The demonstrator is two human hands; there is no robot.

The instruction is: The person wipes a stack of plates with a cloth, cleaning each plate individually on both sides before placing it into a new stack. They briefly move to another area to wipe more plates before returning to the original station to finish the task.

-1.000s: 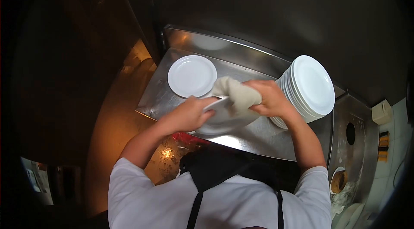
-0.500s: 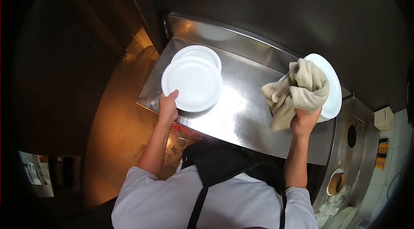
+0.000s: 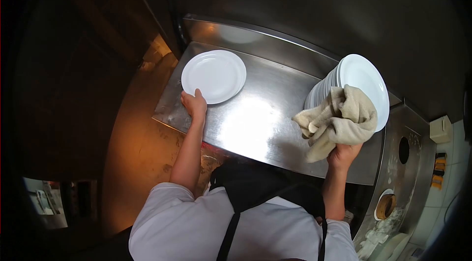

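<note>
My left hand (image 3: 194, 103) grips the near rim of a white plate (image 3: 212, 76), which rests on top of another white plate on the steel counter (image 3: 255, 123). My right hand (image 3: 344, 153) holds a bunched beige cloth (image 3: 339, 121) up against the front of a tall stack of white plates (image 3: 361, 86) at the counter's right end. The cloth hides part of that stack.
A raised steel backsplash (image 3: 255, 39) runs behind the counter. To the right lies a steel surface with a round hole (image 3: 403, 150), a small round container (image 3: 385, 207) and white items near it. Dark floor lies to the left.
One second ago both hands wiped a plate with the cloth. My left hand carried that plate left and set it on the other plate; my right hand took the cloth to the stack.
</note>
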